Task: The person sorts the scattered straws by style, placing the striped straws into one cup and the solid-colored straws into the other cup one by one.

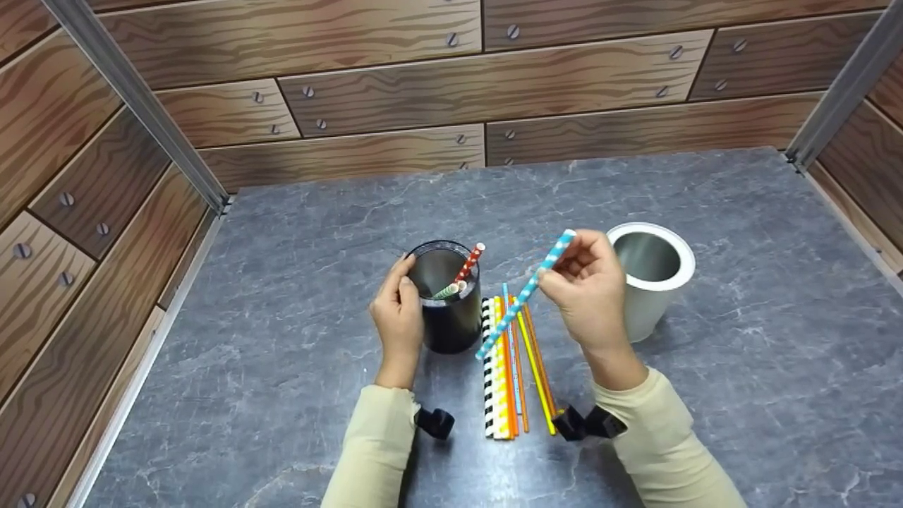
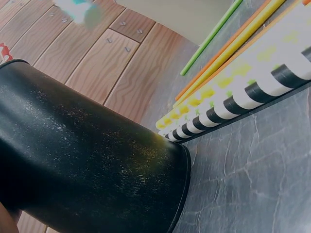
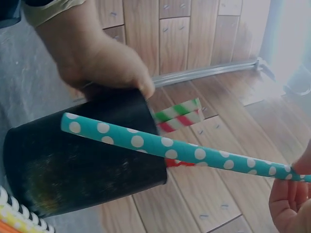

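My left hand [image 1: 398,317] grips the side of a black cup [image 1: 453,326], its fingers at the rim. Out of that cup stick a red dotted straw [image 1: 470,261], a green-striped straw [image 3: 177,110] and a red-striped straw [image 3: 180,121]. In my right hand [image 1: 589,289] the upper part of a blue straw with white dots [image 1: 525,294] is pinched between thumb and fingers. This straw slants down to the left, its lower end beside the cup and above more straws. Those straws [image 1: 502,381], striped, dotted and plain coloured, lie on the table between my forearms.
A white cup [image 1: 642,310] with a wide rim stands just beyond my right hand. The grey marbled table [image 1: 282,339] ends at wood-patterned walls [image 1: 395,92] at the back and sides. Small black cameras [image 1: 435,423] sit on both wrists.
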A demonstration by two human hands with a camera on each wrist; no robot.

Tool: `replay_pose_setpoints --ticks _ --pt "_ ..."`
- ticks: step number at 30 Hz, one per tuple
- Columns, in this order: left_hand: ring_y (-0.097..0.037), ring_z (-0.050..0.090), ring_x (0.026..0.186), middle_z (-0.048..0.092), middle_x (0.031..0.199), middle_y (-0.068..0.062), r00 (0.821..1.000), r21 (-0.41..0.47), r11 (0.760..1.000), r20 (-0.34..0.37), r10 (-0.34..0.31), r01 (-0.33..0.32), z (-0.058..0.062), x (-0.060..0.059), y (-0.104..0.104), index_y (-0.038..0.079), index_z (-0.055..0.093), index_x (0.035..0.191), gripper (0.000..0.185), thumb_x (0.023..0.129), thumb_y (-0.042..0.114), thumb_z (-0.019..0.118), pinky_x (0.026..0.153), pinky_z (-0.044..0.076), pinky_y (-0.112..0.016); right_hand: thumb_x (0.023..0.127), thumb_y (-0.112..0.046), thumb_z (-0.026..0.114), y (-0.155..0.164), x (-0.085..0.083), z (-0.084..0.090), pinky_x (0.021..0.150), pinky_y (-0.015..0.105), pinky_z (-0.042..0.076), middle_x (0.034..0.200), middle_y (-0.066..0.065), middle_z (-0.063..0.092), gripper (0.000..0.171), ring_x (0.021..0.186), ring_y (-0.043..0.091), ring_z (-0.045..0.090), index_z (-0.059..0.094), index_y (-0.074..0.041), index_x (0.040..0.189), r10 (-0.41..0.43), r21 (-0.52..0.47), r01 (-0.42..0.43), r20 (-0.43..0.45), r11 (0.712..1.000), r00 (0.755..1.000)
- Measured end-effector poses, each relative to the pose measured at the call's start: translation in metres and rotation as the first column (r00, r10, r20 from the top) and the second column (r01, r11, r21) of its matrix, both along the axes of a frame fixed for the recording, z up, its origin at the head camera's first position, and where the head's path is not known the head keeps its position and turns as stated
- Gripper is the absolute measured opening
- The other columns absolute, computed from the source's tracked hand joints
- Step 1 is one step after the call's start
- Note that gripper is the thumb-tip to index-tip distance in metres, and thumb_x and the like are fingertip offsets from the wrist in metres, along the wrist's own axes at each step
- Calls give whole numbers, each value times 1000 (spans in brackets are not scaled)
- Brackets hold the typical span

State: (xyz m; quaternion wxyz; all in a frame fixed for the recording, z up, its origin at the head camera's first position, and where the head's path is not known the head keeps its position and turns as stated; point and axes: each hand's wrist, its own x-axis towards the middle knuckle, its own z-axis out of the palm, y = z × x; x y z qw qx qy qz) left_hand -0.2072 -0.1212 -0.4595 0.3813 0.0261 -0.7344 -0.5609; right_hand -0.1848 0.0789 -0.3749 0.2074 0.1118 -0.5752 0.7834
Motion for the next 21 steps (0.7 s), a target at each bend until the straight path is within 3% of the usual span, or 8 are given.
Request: replay_pose_setpoints --ticks 11,21 --pt "-25 58 112 65 113 -16 1000 -18 1000 -2 14 -14 1 0 1 -1 68 107 31 86 -2 46 97 45 -34 63 25 49 2 16 17 66 21 50 79 6 56 38 72 16 54 48 -2 89 -36 -189 -9 -235 982 971" --pt "-31 58 111 66 111 -16 1000 -8 1000 -17 13 -13 1 0 0 -1 68 106 31 85 -3 46 97 45 -33 61 28 46 -1 17 20 59 25 45 72 10 45 33 63 20 45 38 4 81 -91 -321 -54 -419 946 903"
